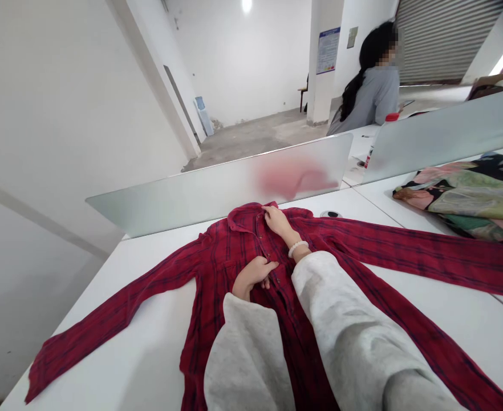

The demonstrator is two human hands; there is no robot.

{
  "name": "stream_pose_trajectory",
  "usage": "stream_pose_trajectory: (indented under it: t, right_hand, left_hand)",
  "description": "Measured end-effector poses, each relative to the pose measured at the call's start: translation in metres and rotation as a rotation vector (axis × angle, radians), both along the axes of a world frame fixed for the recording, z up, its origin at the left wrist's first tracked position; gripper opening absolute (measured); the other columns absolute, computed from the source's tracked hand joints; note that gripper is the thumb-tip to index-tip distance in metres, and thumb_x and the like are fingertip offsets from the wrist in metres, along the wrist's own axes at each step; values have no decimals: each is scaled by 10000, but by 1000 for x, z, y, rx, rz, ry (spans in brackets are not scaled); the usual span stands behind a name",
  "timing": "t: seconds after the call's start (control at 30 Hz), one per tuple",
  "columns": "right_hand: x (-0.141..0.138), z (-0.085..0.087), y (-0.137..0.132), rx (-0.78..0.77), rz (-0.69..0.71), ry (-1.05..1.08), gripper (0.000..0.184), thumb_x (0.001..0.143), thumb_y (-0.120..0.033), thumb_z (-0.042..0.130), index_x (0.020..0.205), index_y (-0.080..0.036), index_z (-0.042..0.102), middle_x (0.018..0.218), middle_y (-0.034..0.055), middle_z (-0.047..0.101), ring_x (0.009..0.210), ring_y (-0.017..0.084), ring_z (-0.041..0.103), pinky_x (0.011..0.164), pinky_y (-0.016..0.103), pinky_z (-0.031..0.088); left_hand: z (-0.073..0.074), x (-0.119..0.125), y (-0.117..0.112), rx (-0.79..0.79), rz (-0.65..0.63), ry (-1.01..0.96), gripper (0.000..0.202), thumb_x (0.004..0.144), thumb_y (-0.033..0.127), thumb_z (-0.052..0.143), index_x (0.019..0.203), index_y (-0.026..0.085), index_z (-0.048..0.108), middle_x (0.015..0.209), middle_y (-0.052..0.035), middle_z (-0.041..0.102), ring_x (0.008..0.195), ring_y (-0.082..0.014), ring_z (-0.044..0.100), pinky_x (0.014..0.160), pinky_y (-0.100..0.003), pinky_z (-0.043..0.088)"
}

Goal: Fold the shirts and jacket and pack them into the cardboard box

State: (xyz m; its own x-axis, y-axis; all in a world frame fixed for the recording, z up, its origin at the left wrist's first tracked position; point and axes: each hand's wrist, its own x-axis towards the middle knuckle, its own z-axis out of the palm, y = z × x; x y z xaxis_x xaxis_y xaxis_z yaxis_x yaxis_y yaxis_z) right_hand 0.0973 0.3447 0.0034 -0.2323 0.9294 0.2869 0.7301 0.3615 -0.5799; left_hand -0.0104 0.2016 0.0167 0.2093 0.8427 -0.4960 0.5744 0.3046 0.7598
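A red plaid shirt [211,302] with dark stripes lies front up on the white table, its two sleeves spread out to either side. My right hand [278,222], with a white bead bracelet at the wrist, pinches the shirt's front edge just below the collar [240,220]. Lower down, my left hand [255,273] has its fingers curled on the buttoned front edge near the chest. Its fingertips are partly tucked under the cloth. Pale grey sleeves cover both my forearms and hide part of the shirt's lower body.
A frosted divider [183,197] stands along the far edge of the white table [161,337]. Folded floral cloth [469,194] lies at the right. Beyond the divider sits a person [373,91] in grey. A red-capped bottle [392,117] is near them.
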Motion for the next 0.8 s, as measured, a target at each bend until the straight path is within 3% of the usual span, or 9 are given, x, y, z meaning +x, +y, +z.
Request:
stream_pose_trajectory:
  t: [0.17,0.3,0.43,0.53,0.63,0.8]
  right_hand:
    - [2,-9,3,-25,-26,30,375,863,-65,410,1157,-115,637,1122,127,662,1043,193,610,944,272,412]
    - [5,-9,3,-7,-64,107,278,846,-108,495,1056,-167,666,995,66,707,928,174,643,869,272,454]
    - [6,-5,4,25,-109,194,221,874,-180,493,1034,-184,645,941,44,707,891,163,640,846,283,458]
    - [5,-7,4,28,-117,244,221,878,-165,476,1036,-186,629,913,36,704,851,148,640,831,271,458]
    - [2,-14,3,5,-112,272,169,834,-136,527,948,-182,644,854,40,698,810,160,637,819,283,458]
    - [0,-22,7,-16,-105,381,138,830,-131,512,894,-191,619,826,28,678,753,150,627,794,287,466]
  left_hand:
    - [4,2,-1,12,-9,-1,394,882,315,452,512,186,418,281,32,430,268,-88,400,350,-192,294]
    - [11,3,-5,40,-35,-28,396,854,432,479,581,150,529,297,29,440,282,-97,413,347,-198,312]
    - [15,0,-6,99,-25,-43,409,835,484,495,701,114,606,388,13,520,312,-106,455,374,-219,379]
    - [11,-8,-1,203,44,-13,427,887,468,400,800,113,622,529,-19,606,385,-106,522,419,-220,426]
    - [3,-17,6,363,172,74,409,943,345,260,944,131,608,755,-56,668,547,-109,605,528,-222,477]
    - [-11,-23,14,584,274,297,296,886,139,366,1090,144,580,1061,-98,637,945,-158,613,868,-289,460]
